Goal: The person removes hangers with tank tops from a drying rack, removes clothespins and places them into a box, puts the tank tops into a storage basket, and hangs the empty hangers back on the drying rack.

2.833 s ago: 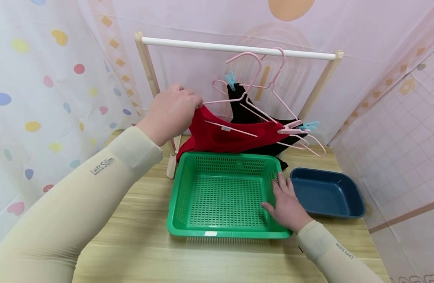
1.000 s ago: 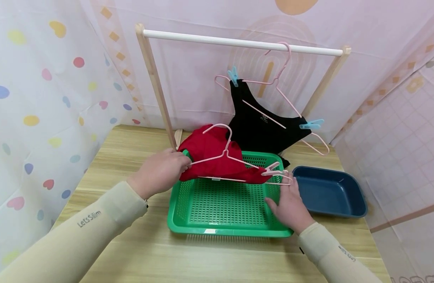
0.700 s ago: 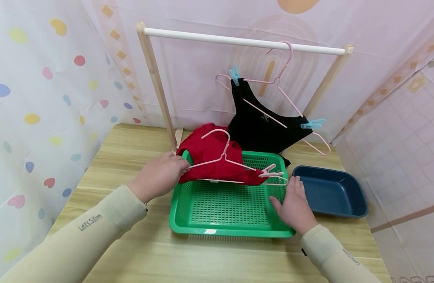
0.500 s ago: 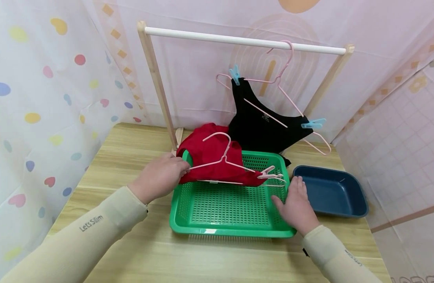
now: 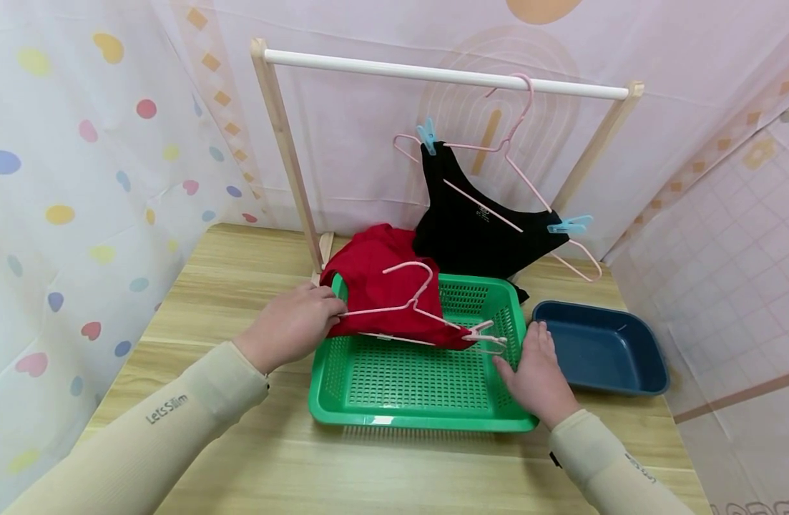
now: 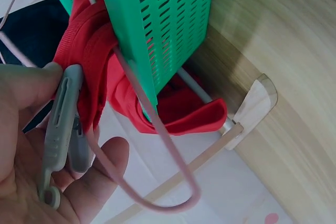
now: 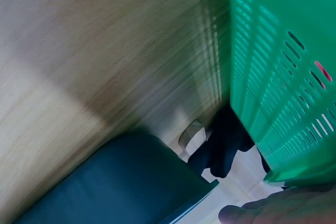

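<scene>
My left hand (image 5: 291,325) is at the left side of the green basket (image 5: 426,423). In the left wrist view its thumb and fingers grip a grey clothespin (image 6: 62,119) at a strap of the red top (image 5: 378,275), beside the pink hanger's looped end. That clothespin is hidden in the head view. The top drapes over the basket's back left corner, its hanger (image 5: 413,302) tilted over the inside. A pink clothespin (image 5: 483,334) clips the right strap. My right hand (image 5: 538,372) rests along the basket's right rim with straight fingers, holding no garment.
Behind the basket stands a wooden rack with a white rod (image 5: 394,69). A black top (image 5: 465,222) hangs there from another pink hanger with blue clothespins (image 5: 569,225). A dark blue basin (image 5: 587,343) sits right of the basket on the wooden table (image 5: 194,286).
The red top and its hanger have come down from in front of the rack to the basket with my left hand. Lately the hanger has tipped lower; my right hand has shifted slightly right.
</scene>
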`<state>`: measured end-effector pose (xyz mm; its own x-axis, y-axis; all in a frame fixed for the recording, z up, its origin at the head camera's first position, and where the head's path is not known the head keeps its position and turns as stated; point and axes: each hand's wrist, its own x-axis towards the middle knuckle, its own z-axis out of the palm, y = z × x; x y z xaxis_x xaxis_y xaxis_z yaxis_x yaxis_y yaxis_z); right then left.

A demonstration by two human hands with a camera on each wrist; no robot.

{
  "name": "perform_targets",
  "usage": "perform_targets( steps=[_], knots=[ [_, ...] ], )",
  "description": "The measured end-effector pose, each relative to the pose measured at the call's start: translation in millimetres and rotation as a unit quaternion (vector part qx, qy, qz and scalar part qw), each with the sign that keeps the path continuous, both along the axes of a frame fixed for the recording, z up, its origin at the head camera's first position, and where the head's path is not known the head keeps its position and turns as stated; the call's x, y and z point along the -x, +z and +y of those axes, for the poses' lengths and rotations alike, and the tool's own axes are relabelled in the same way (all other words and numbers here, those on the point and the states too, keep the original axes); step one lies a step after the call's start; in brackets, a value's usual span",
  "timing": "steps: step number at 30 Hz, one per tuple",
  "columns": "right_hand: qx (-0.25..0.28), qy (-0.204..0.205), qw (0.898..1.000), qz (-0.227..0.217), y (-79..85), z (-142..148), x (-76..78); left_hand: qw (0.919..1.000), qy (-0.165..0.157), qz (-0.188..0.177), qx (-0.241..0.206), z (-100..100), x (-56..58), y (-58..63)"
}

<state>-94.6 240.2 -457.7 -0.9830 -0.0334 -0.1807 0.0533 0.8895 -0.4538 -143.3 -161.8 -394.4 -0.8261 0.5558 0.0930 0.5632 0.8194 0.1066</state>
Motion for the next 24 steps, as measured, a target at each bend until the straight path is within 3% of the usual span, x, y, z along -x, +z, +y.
perform_targets(
  steps=[10,19,24],
  knots=[
    [0.001,0.005,1.000,-0.006,-2.6,1.1,-0.5,0.9994,-0.023,0.003,-0.025,-3.5,1.7,3.8],
    [0.002,0.001,1.000,-0.012,-3.2,1.0,0.7,0.9944,0.007,-0.077,-0.071,-13.5,8.2,2.0],
    [0.003,-0.001,1.000,-0.013,-1.6,0.3,1.0,0.9910,0.014,-0.109,-0.076,-19.3,12.7,-2.8]
  ],
)
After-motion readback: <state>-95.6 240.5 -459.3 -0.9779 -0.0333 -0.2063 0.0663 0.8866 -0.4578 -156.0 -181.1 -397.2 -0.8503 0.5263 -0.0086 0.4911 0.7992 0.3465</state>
